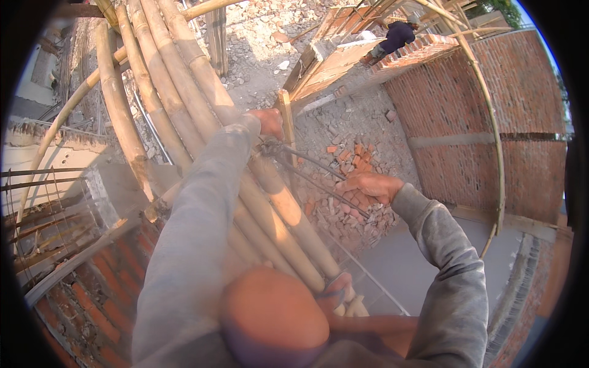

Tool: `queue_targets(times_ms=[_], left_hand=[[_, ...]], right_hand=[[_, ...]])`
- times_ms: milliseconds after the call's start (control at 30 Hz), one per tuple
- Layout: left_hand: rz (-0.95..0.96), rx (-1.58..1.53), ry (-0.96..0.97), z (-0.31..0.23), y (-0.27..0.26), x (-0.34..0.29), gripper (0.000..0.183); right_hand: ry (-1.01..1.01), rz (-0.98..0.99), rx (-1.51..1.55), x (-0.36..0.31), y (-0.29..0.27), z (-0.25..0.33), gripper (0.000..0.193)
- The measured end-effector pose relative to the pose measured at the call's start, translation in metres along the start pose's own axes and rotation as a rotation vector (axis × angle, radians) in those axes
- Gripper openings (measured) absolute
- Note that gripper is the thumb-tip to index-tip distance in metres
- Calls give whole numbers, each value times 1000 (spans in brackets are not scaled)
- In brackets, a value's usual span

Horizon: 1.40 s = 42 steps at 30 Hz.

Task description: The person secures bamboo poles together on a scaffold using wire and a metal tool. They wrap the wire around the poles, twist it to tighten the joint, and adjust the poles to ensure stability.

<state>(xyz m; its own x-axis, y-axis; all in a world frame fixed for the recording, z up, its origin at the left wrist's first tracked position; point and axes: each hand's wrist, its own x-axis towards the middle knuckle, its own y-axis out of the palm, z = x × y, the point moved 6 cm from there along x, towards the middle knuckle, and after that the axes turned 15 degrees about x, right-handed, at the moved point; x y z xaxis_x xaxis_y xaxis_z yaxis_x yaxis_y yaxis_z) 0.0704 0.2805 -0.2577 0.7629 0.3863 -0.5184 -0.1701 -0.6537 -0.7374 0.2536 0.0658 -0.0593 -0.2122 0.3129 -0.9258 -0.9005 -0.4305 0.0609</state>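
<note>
My right hand (371, 186) is closed round the end of one handle of long metal pincers (313, 164). Their second handle sticks out free below it, over the drop. The jaws meet at a dark knot-like spot beside the bamboo poles (288, 208), just below my left hand. My left hand (268, 122) is closed at the top of an upright wooden post (285, 111), against the bamboo; what its fingers hold is hidden. My bent knee (274, 310) is in the foreground, and my foot (338, 288) rests on the poles.
Broken bricks (356, 162) lie on the ground far below. A tall brick wall (521, 92) stands at the right, with a curved bamboo pole (488, 110) before it. Another person (396, 38) is on a wall at the upper right. Rebar (43, 178) juts in at the left.
</note>
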Motion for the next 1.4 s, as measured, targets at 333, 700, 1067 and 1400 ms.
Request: queue_targets(times_ms=[333,700,1067,1400], left_hand=[[-72,-21,24,-2,-7,-5,58],[-130,28,-23,4,5,11,59],[-141,148,-14,14,18,26,50],[-151,211,90,35,43,62,52]], right_hand=[[-76,50,-60,6,18,-8,63],[-643,-875,-1605,-15,-6,41,14],[-691,-738,-1756,74,-119,72,12],[-578,-467,-1503,-3,-11,33,21]])
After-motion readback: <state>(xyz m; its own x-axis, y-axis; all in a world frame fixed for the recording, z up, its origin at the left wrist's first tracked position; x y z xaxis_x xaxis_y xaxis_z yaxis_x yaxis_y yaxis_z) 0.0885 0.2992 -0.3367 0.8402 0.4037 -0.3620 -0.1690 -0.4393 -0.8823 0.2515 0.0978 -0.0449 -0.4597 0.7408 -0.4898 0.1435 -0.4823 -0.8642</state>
